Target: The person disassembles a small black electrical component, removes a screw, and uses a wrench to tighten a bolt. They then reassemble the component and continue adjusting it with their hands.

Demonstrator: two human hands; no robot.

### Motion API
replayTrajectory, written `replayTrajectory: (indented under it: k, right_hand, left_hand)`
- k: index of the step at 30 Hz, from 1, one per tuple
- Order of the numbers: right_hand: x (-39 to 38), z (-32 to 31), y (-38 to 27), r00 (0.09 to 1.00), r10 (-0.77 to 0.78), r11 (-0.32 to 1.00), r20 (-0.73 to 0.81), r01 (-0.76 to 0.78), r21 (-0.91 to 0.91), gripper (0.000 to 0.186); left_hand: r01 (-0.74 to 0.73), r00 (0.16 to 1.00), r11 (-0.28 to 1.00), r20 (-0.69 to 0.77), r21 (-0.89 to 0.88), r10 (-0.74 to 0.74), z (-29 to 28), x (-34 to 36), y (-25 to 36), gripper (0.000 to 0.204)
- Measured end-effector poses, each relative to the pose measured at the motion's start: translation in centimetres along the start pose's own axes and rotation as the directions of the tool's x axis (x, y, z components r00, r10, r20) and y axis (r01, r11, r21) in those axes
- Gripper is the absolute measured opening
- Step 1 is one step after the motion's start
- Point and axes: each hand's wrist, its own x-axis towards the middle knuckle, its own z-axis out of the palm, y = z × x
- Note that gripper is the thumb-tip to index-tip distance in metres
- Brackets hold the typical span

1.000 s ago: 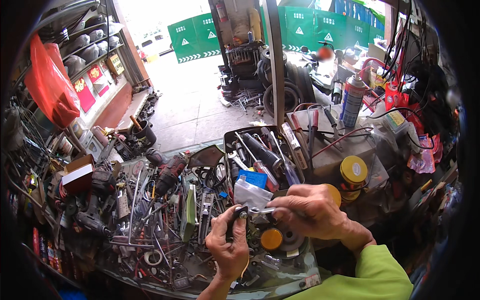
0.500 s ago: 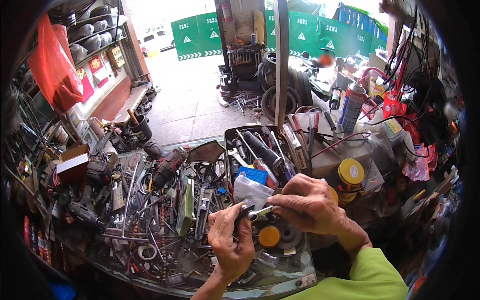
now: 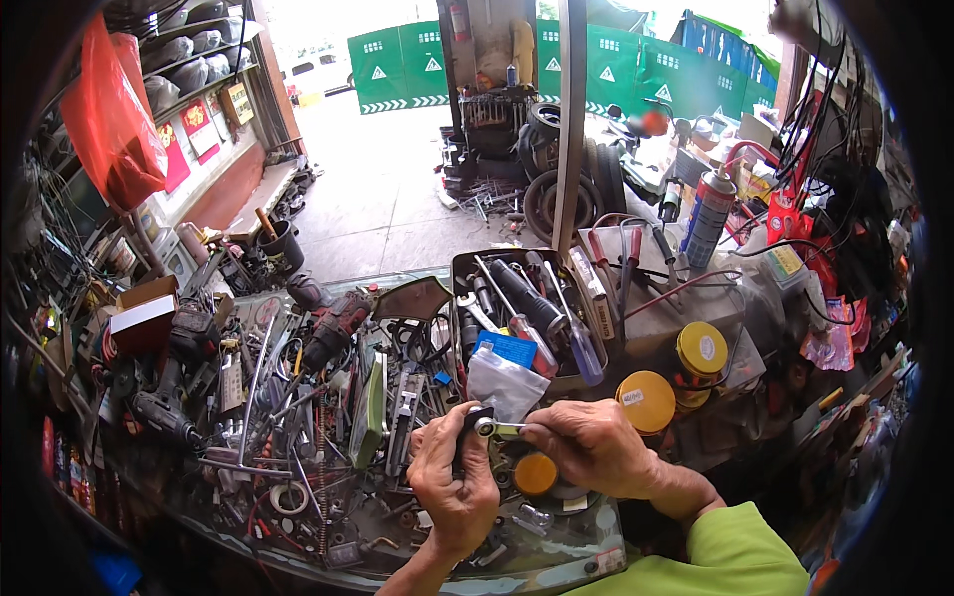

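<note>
Near the bench's front edge, my left hand (image 3: 454,487) is closed, pinching a small black part with a shiny round metal centre (image 3: 485,426) between thumb and fingers. To its right, my right hand (image 3: 599,447) grips a thin metal rod-like tool (image 3: 509,425). The tool's tip points at the round centre; whether it touches I cannot tell, and its other end is hidden in my fingers. Just beyond my hands lies a clear plastic bag (image 3: 502,382), with a blue packet (image 3: 507,348) against it. A small yellow-lidded tin (image 3: 535,474) sits below the tool.
A tray (image 3: 457,266) full of screwdrivers and other tools stands behind my hands. Two cordless drills (image 3: 336,328) and many loose tools cover the left side. Yellow tins (image 3: 702,350) and a spray can (image 3: 709,216) stand at right. A metal post (image 3: 570,119) rises beyond.
My right hand has come lower and nearer to me, with the tool now lying more level. My left hand has turned the black part so its round face shows.
</note>
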Motion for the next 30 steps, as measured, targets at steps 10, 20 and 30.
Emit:
replayTrajectory:
  k: [10,20,30]
  right_hand:
    - [-2.8,6.1,-2.1,0.847,0.494,0.409,0.198,-0.427,0.806,0.019]
    - [-0.5,-1.6,-1.3,0.987,-0.013,1.000,0.162,0.017,-0.022,0.021]
    - [2.6,-5.4,-0.9,0.954,-0.097,0.854,0.284,0.226,-0.468,0.031]
  left_hand:
    - [0.119,0.993,0.983,0.031,-0.142,-0.116,0.1,-0.4,-0.3,0.018]
    - [-0.028,0.999,0.999,0.028,-0.029,0.029,0.4,0.3,-0.5,0.015]
    - [-0.206,0.973,0.978,0.111,0.025,0.202,0.5,0.4,-0.3,0.020]
